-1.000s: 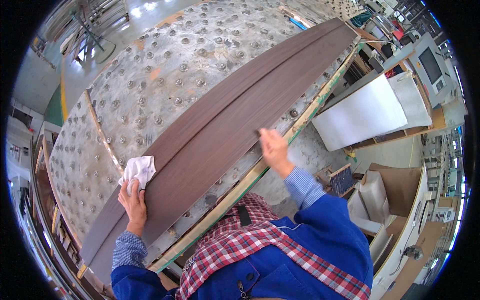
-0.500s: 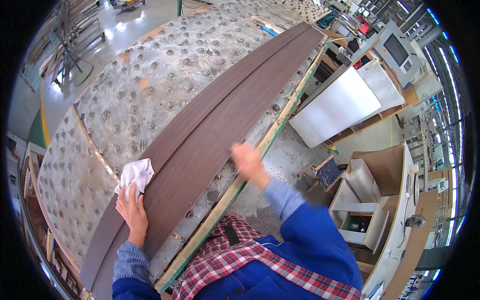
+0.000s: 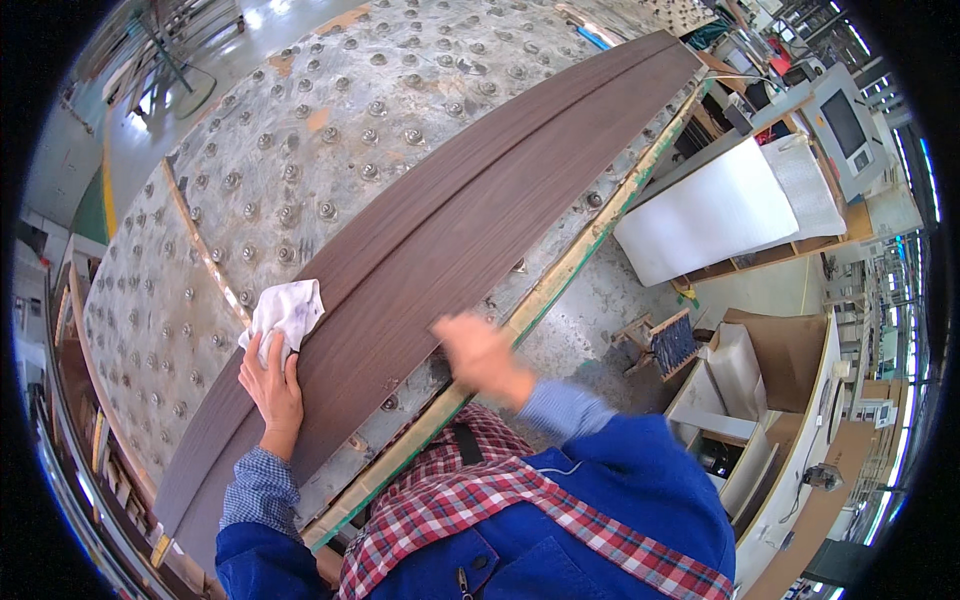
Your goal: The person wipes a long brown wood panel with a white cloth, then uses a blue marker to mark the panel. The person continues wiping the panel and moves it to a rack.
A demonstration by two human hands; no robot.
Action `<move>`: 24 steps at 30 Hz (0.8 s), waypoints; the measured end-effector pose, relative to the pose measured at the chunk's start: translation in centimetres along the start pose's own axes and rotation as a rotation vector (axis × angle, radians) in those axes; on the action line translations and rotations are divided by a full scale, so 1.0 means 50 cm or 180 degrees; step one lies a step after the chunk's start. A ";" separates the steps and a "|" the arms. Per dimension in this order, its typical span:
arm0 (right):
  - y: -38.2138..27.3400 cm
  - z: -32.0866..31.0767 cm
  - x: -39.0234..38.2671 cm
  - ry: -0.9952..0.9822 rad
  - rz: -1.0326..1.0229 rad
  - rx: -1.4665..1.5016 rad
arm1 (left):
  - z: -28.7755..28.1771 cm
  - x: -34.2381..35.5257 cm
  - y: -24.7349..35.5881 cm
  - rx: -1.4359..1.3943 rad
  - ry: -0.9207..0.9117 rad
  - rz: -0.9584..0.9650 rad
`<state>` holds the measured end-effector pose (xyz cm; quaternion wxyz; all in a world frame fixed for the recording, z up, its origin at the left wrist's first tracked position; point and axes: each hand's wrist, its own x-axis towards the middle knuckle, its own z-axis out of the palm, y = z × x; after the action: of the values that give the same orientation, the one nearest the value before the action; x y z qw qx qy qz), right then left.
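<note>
A long dark brown wood-grain panel (image 3: 430,235) lies slantwise over the studded metal table, a groove running along its length. My left hand (image 3: 275,392) rests at its far edge, fingers bent over a crumpled white cloth (image 3: 290,306) with faint purplish stains. Part of the cloth hangs over the panel's edge. By the near edge, to the right, is my right hand (image 3: 482,352), smeared by motion. Its fingers look curled, but whether anything is in them does not show.
Rows of round metal studs cover the grey table (image 3: 340,150). A wooden rail with a green edge (image 3: 560,285) runs along its near side. To the right stand a white foam sheet (image 3: 705,215), a small stool (image 3: 675,343) and an open cabinet (image 3: 735,440).
My right hand has moved left along the panel's near edge. My left hand keeps the cloth at about the same spot. The whole view has shifted slightly.
</note>
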<state>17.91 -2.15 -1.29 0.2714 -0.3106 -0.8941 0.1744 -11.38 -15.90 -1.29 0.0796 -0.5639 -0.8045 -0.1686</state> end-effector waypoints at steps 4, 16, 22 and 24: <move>-0.213 0.103 -0.056 -0.0546 -0.0547 0.0917 | 0.000 0.002 0.001 -0.0059 0.0042 0.0005; 0.107 -0.060 0.024 0.1165 0.0814 -0.0458 | -0.212 -0.244 -0.372 0.0232 -0.0541 0.0233; -0.176 0.111 -0.061 0.0991 0.0215 -0.0392 | -0.190 -0.326 -0.453 0.0046 -0.0062 -0.0008; -0.330 0.198 -0.102 0.0753 0.0121 -0.0211 | -0.187 -0.337 -0.466 0.0086 -0.0005 0.0045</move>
<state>7.78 -19.21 -3.13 0.3612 -0.3547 -0.8551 0.1120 -27.80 -41.24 -2.18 0.0878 -0.5686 -0.8028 -0.1566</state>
